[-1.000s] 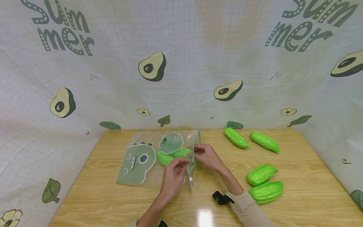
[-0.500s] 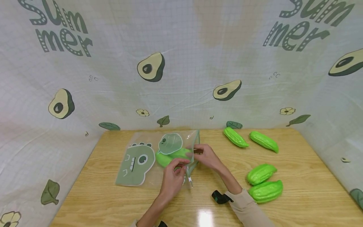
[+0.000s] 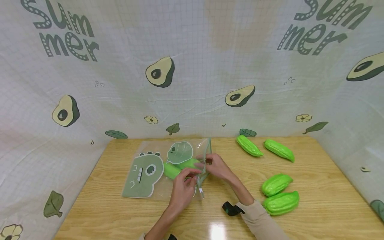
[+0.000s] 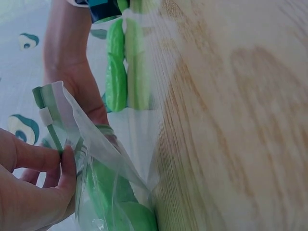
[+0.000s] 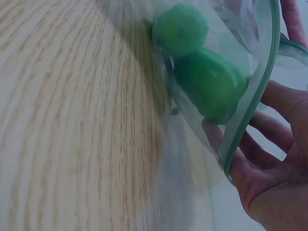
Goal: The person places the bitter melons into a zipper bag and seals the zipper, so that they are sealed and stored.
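A clear zip bag [image 3: 142, 176] with a printed green dinosaur lies on the table, its mouth facing right. Two green bitter gourds [image 5: 211, 84] are inside, seen through the plastic. My left hand [image 3: 183, 188] pinches the near edge of the mouth between thumb and fingers, close to the white slider [image 4: 45, 115]. My right hand [image 3: 217, 166] reaches into the mouth with fingers fairly extended, the fingertips at the end of one gourd. Whether they touch it is blurred by the plastic. In the right wrist view the green rim [image 5: 260, 91] crosses in front of that hand.
At the back right of the wooden table [image 3: 114, 213] lie two slim bitter gourds [image 3: 279, 150]. Nearer the front right, two plumper ones [image 3: 281, 202] lie side by side. A patterned cloth [image 3: 192, 110] hangs behind the table and along its sides.
My right fingers have moved left, deeper into the bag, and the gourds in it have shifted slightly left. My left hand keeps its hold on the edge.
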`<state>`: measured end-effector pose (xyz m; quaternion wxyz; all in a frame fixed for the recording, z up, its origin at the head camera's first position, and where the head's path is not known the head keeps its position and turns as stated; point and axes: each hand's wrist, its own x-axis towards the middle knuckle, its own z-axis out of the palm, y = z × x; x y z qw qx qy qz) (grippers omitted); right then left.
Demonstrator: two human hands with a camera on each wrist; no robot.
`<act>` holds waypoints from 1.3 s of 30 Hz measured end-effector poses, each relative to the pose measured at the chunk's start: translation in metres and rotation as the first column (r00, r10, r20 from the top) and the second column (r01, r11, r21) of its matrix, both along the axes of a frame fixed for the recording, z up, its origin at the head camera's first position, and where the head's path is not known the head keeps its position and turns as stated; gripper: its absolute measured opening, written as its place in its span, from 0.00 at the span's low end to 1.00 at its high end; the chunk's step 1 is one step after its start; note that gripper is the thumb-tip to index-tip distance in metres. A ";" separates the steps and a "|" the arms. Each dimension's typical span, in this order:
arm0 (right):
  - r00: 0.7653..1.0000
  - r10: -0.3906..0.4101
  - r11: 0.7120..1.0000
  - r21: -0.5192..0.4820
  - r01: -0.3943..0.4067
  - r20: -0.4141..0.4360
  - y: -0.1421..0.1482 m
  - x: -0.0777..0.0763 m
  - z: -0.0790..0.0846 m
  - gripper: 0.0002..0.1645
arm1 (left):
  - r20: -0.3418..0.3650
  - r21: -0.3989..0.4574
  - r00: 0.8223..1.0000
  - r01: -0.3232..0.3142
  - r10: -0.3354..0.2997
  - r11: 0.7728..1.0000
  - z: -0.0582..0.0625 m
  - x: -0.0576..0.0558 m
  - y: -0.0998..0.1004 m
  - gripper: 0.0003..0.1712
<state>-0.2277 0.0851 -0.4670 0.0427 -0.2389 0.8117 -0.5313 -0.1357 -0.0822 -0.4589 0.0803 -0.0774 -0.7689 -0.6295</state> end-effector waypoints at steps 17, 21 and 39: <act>0.994 -0.026 0.999 -0.041 0.031 0.107 -0.005 -0.003 -0.001 0.20 | 0.015 -0.005 1.000 0.001 -0.001 1.000 0.001 0.000 0.001 0.17; 0.995 -0.004 0.999 -0.047 0.009 0.098 -0.006 -0.005 -0.004 0.18 | 0.015 -0.004 1.000 0.004 -0.004 1.000 0.001 0.000 0.001 0.17; 0.997 0.026 1.000 -0.010 -0.025 0.075 -0.008 -0.007 -0.004 0.15 | 0.003 0.036 1.000 0.019 -0.020 0.999 0.001 0.000 0.001 0.18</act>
